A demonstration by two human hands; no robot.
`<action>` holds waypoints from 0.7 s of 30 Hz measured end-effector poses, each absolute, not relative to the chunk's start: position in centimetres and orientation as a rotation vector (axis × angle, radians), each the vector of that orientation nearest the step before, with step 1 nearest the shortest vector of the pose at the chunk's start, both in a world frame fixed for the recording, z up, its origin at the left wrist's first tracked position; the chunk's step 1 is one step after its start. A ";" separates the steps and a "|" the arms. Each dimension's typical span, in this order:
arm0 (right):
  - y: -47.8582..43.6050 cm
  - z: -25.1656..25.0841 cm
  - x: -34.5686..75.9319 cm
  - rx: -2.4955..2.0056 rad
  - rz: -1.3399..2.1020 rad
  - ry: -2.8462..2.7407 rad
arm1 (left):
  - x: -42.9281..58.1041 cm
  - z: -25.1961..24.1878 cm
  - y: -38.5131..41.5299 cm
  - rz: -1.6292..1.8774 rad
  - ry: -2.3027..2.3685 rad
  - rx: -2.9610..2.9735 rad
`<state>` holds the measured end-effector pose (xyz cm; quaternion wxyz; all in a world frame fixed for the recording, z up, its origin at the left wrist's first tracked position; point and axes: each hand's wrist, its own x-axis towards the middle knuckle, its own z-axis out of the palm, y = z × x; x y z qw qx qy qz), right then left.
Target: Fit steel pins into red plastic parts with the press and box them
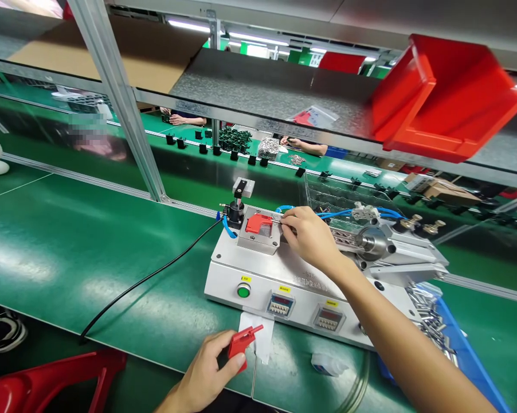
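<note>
Left hand (207, 367) low at the near edge of the green table (69, 258), fingers curled shut around a small red plastic part (241, 342); its thin end sticks out to the right over a white paper tag hanging from the machine front. Right hand (308, 235) reaches across the top of the grey machine (293, 281), thumb and forefinger pinched on a thin metal pin (277, 217) at the right edge of a second red part (258, 223). That second part sits in the square metal holder (258, 238) on the machine top, just beside a black post. Green button (243, 291) and two small counters on the machine's front face. Blue air hoses (336, 213) run behind the right hand to a steel cylinder (372, 241). Blue tray of metal pins (434, 318) lies just right of the machine. Red bin (447, 97) tilted on the shelf above. Other people's hands at the far bench, well apart.
</note>
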<state>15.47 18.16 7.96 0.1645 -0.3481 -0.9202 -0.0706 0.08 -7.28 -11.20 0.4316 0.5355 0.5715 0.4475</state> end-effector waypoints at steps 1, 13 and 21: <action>18.2 8.1 15.3 -1.001 -0.201 -2.618 | 0.1 -11.2 -7.3 1.119 1.427 1.329; 17.7 8.2 11.1 -1.008 -0.138 -2.676 | 0.1 -12.2 -7.3 1.138 1.316 1.180; 18.7 10.2 11.7 -1.007 -0.037 -2.552 | 0.6 -12.0 -7.2 1.282 1.160 0.877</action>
